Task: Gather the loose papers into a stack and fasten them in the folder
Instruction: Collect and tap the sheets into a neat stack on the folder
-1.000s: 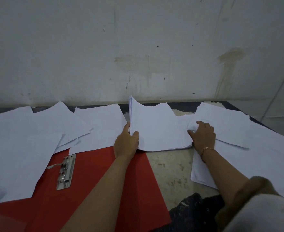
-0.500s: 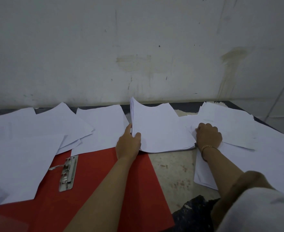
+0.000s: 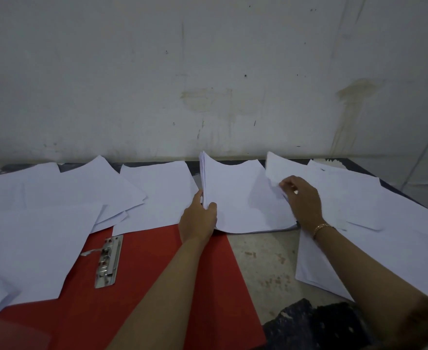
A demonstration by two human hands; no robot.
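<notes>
Beside the stack (image 3: 238, 198), right hand (image 3: 302, 198) seemingly pinches sheet (image 3: 274, 168).

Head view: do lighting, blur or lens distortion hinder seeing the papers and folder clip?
Head view: dim, flat, bluish light, no glare; wide-angle bowing along the far edge of the table; stack and folder clip sharp; right hand slightly soft.

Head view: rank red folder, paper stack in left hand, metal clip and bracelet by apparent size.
1. red folder, partly covered
2. paper stack, gripped by left hand
3. metal clip
4. bracelet, partly hidden, by right hand pinching a loose sheet
</notes>
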